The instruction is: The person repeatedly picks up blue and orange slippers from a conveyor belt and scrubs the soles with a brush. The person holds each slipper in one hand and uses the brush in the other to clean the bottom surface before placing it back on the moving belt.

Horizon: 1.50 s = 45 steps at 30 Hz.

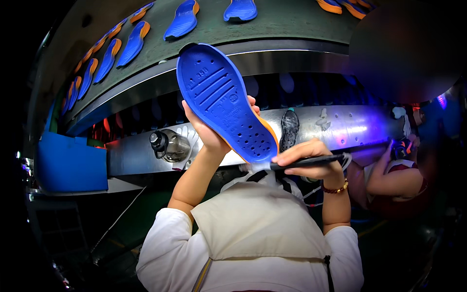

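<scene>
My left hand (pixel 206 134) is wrapped round the edges of a blue shoe sole (pixel 211 95) with an orange side. The sole is tilted, its wide end up and away from me, its perforated end toward my chest. Grooves and small holes mark the face turned to me. My right hand (pixel 314 160) grips the black handle of a brush (pixel 261 167). The brush's pale, blurred head is at the lower end of the sole; whether it touches I cannot tell. A beaded bracelet is on my right wrist.
Several blue and orange soles (pixel 134 43) lie on the green belt (pixel 209 30) beyond a metal rail. On the metal shelf (pixel 343 127) are a clear bottle (pixel 174 146) with a black lid, a white glove (pixel 192 138) and a dark sole (pixel 290 129). Another person (pixel 396 177) is at right.
</scene>
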Available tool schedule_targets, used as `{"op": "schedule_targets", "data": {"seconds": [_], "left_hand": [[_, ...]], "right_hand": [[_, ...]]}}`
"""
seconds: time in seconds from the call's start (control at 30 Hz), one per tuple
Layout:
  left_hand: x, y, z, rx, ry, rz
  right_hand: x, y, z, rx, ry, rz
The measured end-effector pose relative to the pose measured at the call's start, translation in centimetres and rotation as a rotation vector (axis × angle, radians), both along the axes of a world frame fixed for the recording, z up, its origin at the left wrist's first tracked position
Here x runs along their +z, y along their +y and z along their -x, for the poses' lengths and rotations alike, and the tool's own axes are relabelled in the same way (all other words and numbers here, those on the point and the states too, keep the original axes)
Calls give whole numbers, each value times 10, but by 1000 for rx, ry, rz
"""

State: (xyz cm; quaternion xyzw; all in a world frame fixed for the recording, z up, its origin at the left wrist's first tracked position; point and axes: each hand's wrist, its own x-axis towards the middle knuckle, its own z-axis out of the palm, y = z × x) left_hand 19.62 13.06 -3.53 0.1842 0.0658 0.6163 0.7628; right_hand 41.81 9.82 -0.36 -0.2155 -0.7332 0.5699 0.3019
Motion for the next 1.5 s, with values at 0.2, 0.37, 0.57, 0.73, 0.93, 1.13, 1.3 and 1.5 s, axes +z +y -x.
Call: {"op": "schedule_targets", "data": {"seconds": [0.2,0.37,0.57,0.73,0.93,1.13,1.3,1.5], "left_hand": [[-1,11,1,38,90,48],[6,12,6,-20,122,3],[4,-2,-14,-51,113,126],[-30,-10,-7,-289,93,96],[-17,-1,11,-550,239,153],[-8,5,14,-828,477,269],[1,16,21,-958,462,268],[-1,13,24,-944,449,282]], "right_hand": [[-9,-4,6,-265,-11,122],[-25,3,-2,-87,294,267],[-35,-7,25,-339,651,699],[-14,-15,28,-339,194,505],[15,1,9,-299,-92,311],[15,19,6,196,-101,-39],[10,30,-2,117,-97,-55],[26,32,-16,195,-179,-81]]}}
